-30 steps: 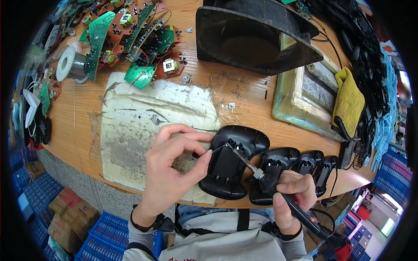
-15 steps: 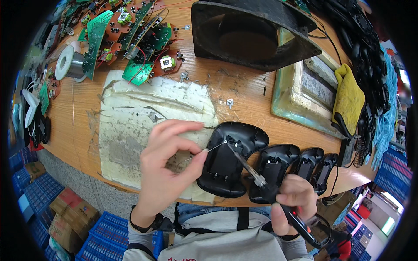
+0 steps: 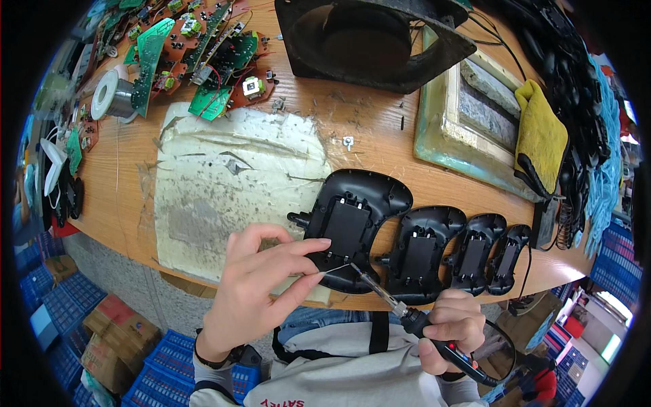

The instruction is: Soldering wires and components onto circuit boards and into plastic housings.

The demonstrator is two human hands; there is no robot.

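Note:
My left hand (image 3: 261,281) pinches a thin solder wire (image 3: 333,270) between thumb and forefinger, its other fingers at the nearest black game-controller shell (image 3: 347,230). The wire's end reaches the metal contacts at the near edge of the shell's rectangular centre. From the right, my right hand (image 3: 453,329) grips a soldering iron (image 3: 415,323) with a black handle and a small red light. The iron's tip is at those same contacts, close to the wire; whether they touch is too small to tell. To the right lie more shells (image 3: 418,254) in a row.
A stained pale sheet (image 3: 224,169) lies left of the shells. Farther back are a solder spool (image 3: 110,98), piled circuit boards (image 3: 210,102) and a black fan housing (image 3: 373,74). At right, a yellow glove (image 3: 542,139) rests on a framed block (image 3: 434,136), near heaped black parts.
Both hands have moved toward me, taking the wire and iron tip from the shell's far contacts to its near ones. The bench view has shifted slightly.

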